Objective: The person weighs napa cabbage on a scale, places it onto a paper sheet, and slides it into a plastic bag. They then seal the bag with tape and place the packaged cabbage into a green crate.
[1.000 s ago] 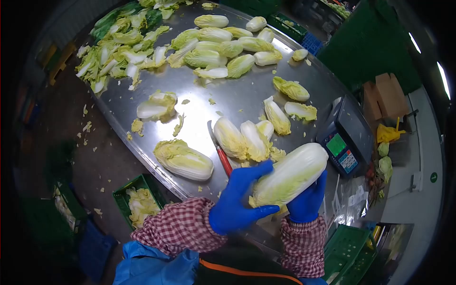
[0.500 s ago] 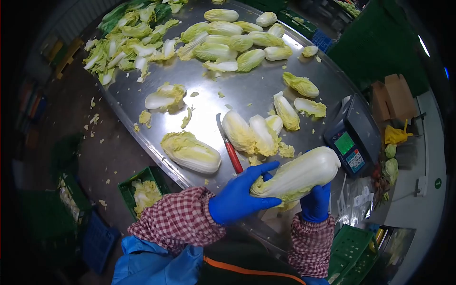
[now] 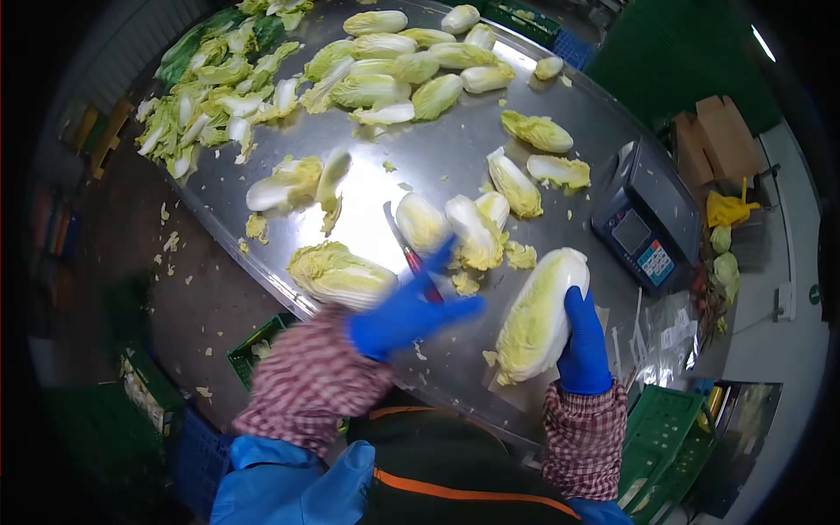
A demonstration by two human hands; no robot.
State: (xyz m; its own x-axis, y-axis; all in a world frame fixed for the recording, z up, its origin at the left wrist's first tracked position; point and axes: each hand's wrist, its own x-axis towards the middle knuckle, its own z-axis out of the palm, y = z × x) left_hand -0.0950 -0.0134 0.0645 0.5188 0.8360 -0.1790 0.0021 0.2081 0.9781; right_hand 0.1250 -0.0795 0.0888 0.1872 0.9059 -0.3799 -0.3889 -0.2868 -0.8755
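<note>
My right hand, in a blue glove, grips a pale napa cabbage from its right side, low over the near edge of the table. Blurred by motion, my left hand is apart from that cabbage, with fingers spread and nothing in them. Partly behind its fingers lies a knife with a curved blade and red handle. Another napa cabbage rests just beyond my left wrist. Past the knife is a group of trimmed cabbages. A loose leaf stands out beside a cut piece.
Many cabbages lie at the far side of the metal table, beside a heap of leaves. At right are a scale, plastic bags and a green crate. Another green crate is below the left edge.
My left hand has let go of the cabbage and moved left. My right hand now holds it alone, more upright. A leaf has appeared near the cut piece; the scale's display has gone dark.
</note>
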